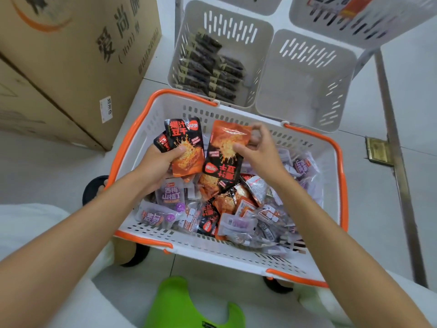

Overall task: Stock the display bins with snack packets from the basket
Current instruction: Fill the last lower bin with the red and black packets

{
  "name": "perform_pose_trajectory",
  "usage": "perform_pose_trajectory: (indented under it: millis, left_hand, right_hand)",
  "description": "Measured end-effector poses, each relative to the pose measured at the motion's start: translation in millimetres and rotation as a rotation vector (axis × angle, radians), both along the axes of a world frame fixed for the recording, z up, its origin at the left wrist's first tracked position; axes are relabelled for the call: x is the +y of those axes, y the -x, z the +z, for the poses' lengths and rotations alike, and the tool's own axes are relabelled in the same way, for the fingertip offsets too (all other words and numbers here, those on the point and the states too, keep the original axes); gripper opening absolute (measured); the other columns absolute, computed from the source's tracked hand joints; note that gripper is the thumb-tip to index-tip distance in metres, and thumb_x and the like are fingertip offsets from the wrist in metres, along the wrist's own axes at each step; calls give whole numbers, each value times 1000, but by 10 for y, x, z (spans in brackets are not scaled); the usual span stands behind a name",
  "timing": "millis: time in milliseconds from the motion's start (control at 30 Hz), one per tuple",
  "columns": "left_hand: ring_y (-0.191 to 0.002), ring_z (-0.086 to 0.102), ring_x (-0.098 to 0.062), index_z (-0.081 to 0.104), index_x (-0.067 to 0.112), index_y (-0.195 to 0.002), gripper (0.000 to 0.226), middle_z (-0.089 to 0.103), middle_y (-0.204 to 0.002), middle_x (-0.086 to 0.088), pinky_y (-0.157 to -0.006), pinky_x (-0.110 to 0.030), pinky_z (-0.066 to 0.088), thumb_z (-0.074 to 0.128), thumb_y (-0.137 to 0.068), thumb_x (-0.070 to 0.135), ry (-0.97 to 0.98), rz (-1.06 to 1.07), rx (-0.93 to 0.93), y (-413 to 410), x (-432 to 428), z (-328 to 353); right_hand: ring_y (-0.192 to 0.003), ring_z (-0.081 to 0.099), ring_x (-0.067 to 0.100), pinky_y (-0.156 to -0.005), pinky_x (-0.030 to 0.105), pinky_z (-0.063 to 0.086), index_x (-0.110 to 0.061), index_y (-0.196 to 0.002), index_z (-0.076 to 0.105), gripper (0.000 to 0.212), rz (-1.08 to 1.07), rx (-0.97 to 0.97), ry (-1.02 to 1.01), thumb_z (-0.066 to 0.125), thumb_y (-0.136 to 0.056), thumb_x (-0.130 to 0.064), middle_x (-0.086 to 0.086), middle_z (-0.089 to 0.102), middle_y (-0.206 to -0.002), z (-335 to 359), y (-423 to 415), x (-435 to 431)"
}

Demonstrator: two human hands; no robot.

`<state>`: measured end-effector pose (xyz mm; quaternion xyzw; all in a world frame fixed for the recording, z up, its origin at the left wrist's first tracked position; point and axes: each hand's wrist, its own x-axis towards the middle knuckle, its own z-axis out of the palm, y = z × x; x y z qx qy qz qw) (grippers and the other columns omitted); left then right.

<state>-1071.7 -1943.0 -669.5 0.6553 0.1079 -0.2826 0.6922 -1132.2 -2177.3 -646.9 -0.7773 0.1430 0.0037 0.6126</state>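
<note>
A white basket with orange handles (279, 261) sits in front of me, filled with several orange-black and purple snack packets (227, 209). My left hand (158, 164) grips a small stack of orange-black packets (186, 147) above the basket's left side. My right hand (257, 147) pinches one more orange-black packet (224, 150), upside down, by its upper edge. Beyond the basket stand two grey display bins: the left bin (262, 34) holds several dark packets (210, 69), the right bin (307, 86) holds nothing.
Large cardboard boxes (71, 55) stand at the left. More bins (354, 22) sit on a higher shelf at the top right. A metal rack post (397, 162) runs down the right side. A green stool (189, 304) is between my knees.
</note>
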Motion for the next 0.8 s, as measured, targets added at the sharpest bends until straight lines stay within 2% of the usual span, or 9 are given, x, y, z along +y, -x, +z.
perform_pose_trajectory:
  millis: [133,233,333,433,500,567,667,733,800]
  left_hand:
    - [-102,69,-29,58,10,-129,30,71,-116,-10,-79,-46,59,58,-99,15,46,0,24,-21,-127,147]
    - [-91,72,-26,67,11,-111,26,74,-104,-10,-66,-37,60,48,-102,26,235,-15,130,52,-309,306]
    - [-102,71,-26,69,17,-114,52,73,-115,-7,-81,-44,60,47,-91,58,333,-55,122,110,-480,413]
    - [-94,69,-34,67,4,-114,33,70,-110,-19,-92,-55,55,66,-91,28,158,-26,-57,107,-563,439]
    - [-85,69,-34,65,0,-113,27,71,-102,-20,-81,-48,60,68,-91,14,83,-16,-105,22,-558,409]
    - [-83,71,-30,66,7,-108,20,74,-98,-14,-73,-41,62,68,-91,17,106,-66,-102,-54,-576,427]
    - [-81,73,-21,67,17,-103,19,76,-93,-4,-67,-34,61,68,-88,30,129,-158,-159,-97,-782,501]
    - [-83,72,-16,70,19,-99,27,76,-92,-1,-69,-29,60,75,-77,34,92,-265,-220,-116,-945,553]
    - [-81,72,-10,69,22,-99,27,76,-92,1,-69,-23,58,82,-76,19,32,-363,-292,-224,-1031,584]
  right_hand:
    - [-99,71,19,-77,35,60,-44,-134,41,78,-88,-96,-283,70,-82,6,1,69,-114,298,-60,82]
    - [-100,68,16,-89,40,58,-26,-127,48,52,-224,10,-149,70,-86,-3,-6,67,-110,262,-34,269]
    - [-93,65,15,-86,38,52,-16,-111,53,32,-274,108,37,70,-89,-31,0,67,-103,157,65,421]
    - [-98,63,15,-82,32,50,-19,-106,57,35,-172,139,97,70,-84,-43,-2,66,-107,202,87,414]
    - [-116,55,15,-93,34,47,-21,-127,48,56,-181,88,102,70,-82,-47,1,54,-131,301,17,269]
    - [-131,43,13,-104,34,41,-27,-150,25,79,-147,8,71,68,-87,-48,0,36,-150,427,-89,92]
    - [-115,52,0,-91,11,45,-22,-151,29,59,8,16,50,55,-99,-35,-3,44,-143,518,-230,56]
    - [-113,56,11,-92,20,49,-21,-144,35,43,-30,35,51,48,-103,-29,3,50,-137,501,-288,59]
    - [-125,52,21,-100,33,48,-25,-151,23,55,-78,65,-46,49,-102,-25,7,45,-145,508,-358,-79]
